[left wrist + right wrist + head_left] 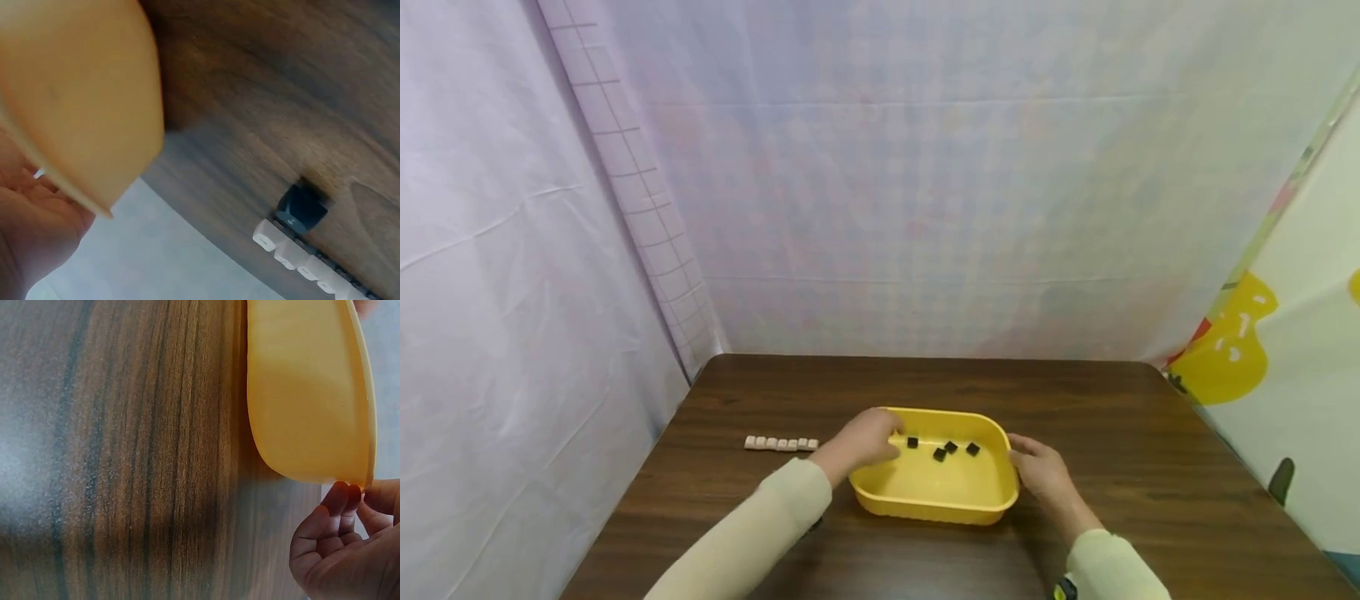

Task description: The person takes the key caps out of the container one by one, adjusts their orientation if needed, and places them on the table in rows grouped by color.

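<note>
A yellow plastic tray (936,505) with raised walls stands on the table, several small black keycaps (940,454) lying on its floor. My left hand (862,437) reaches over the left rim into it, thumb and fingers apart, close to one black keycap (912,442). From the left wrist, part of that hand (37,225) shows past the tray wall (94,94). At the right end, my right hand (1041,471) pinches the rim between thumb and fingers, plainer in the right wrist view (350,540).
Left of the tray, a row of white keycaps (781,444) lies on the dark wooden table (760,400). A black keycap (301,207) sits beside that row in the left wrist view. Pale curtains (880,208) hang behind and to the left.
</note>
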Available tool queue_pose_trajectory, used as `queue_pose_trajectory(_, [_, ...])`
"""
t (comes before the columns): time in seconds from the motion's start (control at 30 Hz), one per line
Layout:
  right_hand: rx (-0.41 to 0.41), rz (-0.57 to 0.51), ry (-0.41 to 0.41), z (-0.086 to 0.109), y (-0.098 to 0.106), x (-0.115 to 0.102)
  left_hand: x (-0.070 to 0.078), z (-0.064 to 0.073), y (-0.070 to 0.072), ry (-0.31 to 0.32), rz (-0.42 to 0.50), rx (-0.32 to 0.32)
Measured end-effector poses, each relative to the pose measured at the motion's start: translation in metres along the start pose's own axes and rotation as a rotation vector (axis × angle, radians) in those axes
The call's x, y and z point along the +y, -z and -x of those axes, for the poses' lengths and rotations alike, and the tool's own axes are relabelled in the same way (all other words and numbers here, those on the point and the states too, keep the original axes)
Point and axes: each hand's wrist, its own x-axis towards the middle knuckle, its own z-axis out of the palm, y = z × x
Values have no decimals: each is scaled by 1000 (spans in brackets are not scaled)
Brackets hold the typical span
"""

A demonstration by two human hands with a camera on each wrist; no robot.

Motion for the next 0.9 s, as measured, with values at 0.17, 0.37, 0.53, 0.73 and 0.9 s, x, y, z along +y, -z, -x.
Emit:
queue_pose_trajectory(0.17, [7,25,0,0,-1,0,4,-12,-13,44,-259,-64])
queue_pose_trajectory(0.37, [15,41,10,0,-1,-1,7,-15,-22,21,-416,-55])
queue_pose_trajectory(0.53, [16,36,9,1,-1,-2,9,-13,-24,24,-446,-56])
queue_pose_trajectory(0.73, [14,35,13,1,-1,-1,15,-8,-18,34,-465,-66])
queue_pose_trajectory(0.9, [19,33,22,-1,-2,0,17,-9,-16,49,-456,-87])
